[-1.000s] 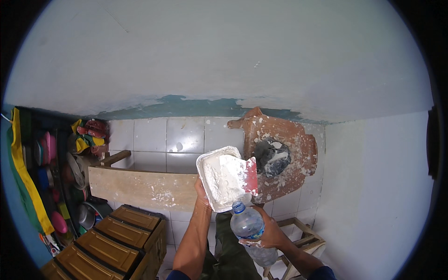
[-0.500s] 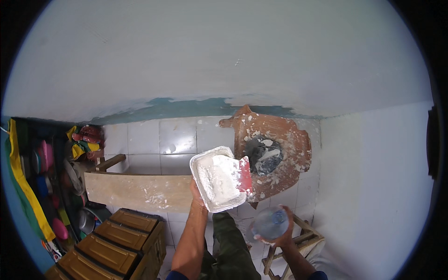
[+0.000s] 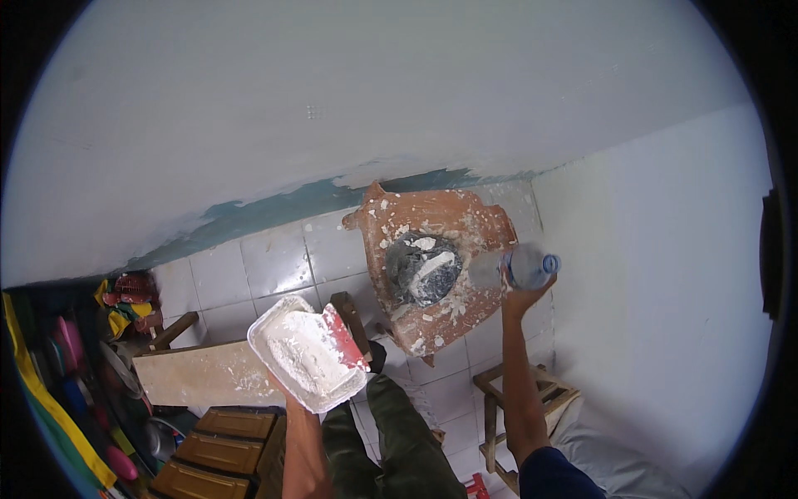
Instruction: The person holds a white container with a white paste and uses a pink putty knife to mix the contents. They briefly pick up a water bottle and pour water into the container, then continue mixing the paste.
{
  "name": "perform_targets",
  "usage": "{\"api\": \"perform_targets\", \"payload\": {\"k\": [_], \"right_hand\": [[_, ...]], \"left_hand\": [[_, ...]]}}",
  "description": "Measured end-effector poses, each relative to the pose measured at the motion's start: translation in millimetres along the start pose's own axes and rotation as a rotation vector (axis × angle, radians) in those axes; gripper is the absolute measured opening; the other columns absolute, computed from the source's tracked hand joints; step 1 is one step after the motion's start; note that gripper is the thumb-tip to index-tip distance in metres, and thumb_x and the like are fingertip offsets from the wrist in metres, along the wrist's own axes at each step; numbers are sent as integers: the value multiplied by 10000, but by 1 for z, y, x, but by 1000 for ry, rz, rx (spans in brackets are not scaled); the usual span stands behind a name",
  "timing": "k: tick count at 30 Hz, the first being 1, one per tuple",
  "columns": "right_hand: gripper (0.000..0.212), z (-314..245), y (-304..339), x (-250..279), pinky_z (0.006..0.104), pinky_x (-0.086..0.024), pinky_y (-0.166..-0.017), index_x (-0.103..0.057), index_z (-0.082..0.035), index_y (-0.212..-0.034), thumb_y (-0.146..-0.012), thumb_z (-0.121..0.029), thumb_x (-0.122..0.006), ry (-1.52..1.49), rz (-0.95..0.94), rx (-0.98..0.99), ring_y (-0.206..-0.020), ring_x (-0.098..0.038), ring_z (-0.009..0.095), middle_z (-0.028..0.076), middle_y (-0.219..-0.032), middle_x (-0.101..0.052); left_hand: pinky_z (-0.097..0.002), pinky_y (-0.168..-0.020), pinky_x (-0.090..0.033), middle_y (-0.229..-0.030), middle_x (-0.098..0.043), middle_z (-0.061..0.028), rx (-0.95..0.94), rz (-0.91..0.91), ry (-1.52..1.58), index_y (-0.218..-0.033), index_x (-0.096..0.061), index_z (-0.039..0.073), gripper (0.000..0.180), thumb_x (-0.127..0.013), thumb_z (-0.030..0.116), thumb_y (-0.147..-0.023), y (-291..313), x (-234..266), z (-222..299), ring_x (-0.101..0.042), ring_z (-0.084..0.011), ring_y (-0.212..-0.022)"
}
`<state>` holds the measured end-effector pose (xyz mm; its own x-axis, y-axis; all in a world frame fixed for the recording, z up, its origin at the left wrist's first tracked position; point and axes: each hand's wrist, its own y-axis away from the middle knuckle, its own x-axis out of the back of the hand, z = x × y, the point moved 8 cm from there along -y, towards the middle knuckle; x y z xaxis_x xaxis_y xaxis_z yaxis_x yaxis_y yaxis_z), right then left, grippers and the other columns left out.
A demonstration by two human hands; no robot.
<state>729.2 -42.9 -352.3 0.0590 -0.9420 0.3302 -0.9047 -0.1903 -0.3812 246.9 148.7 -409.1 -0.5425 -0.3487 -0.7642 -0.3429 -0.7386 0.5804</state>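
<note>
Currently, the left hand (image 3: 285,389) grips a paste tub (image 3: 339,392), near left; the right hand (image 3: 528,293), a bottle (image 3: 525,265), farther right. The far wall (image 3: 399,91) looks mostly coated, a low teal strip (image 3: 249,213) seemingly uncoated.

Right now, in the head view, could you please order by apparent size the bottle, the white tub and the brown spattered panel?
Brown spattered panel
White tub, perhaps enlarged by nearness to the camera
Bottle
</note>
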Motion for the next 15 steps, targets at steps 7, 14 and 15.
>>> {"api": "perform_targets", "payload": {"k": [7, 14, 15], "right_hand": [[1094, 33, -21, -50, 475, -399, -1137, -277, -23, -1486, -615, -73, -936, 65, 134, 8, -1334, -432, 339, 180, -1425, -413], [1134, 38, 12, -56, 457, -435, -1110, -269, -12, -1485, -589, -96, -959, 361, 151, -67, -1342, -431, 345, 199, -1427, -414], [1143, 38, 14, -54, 467, -437, -1103, -247, -19, -1494, -603, -125, -955, 368, 120, -96, -1357, -416, 355, 215, -1437, -401]], "left_hand": [[-477, -1034, -502, -1379, -571, -184, -3, 38, -21, -1438, -471, 30, 687, -428, 538, -978, 0, 9, -6, -594, -341, -1218], [-477, -1029, -506, -1383, -567, -185, -28, 57, -40, -1442, -465, 30, 687, -423, 535, -978, 5, 13, -3, -594, -341, -1218], [-477, -1028, -506, -1383, -566, -185, -28, 58, -41, -1443, -464, 30, 687, -422, 534, -978, 5, 11, -3, -594, -341, -1218]]}}
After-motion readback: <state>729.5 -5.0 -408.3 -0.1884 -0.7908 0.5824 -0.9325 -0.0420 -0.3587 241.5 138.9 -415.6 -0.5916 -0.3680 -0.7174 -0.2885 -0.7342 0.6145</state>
